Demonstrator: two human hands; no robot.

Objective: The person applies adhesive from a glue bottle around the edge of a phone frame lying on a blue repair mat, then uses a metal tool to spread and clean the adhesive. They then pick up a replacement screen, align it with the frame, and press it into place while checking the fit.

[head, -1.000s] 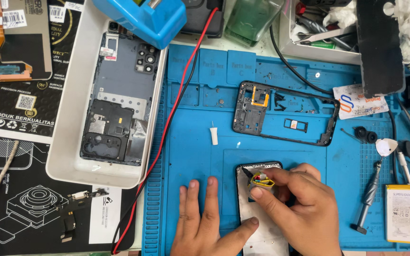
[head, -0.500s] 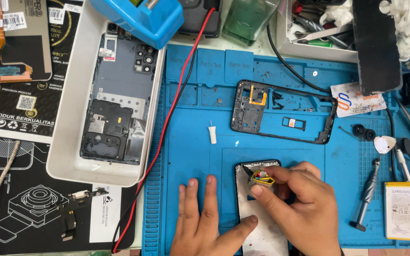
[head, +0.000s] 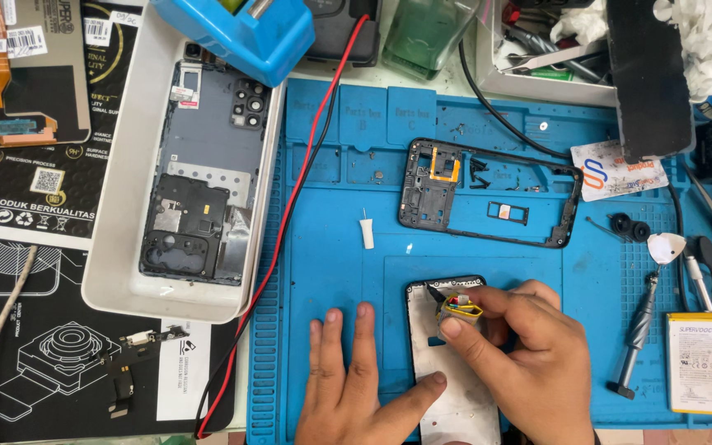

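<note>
Lying across the bench, the blue work mat (head: pixel 331 272) carries a black phone frame (head: pixel 488 194) and, nearer, an opened phone (head: pixel 455 387). The white tray (head: pixel 117 272) at its left edge holds a grey phone back (head: pixel 203 173). Nothing has shifted since the earlier frames. The left hand (head: pixel 356 387) rests flat, fingers spread, thumb touching the opened phone. The right hand (head: pixel 529 363) pinches a small yellow-trimmed part (head: pixel 457 309) over the phone's top end. A red wire (head: pixel 290 214), screwdriver (head: pixel 640 330) and battery (head: pixel 709 363) lie around.
</note>
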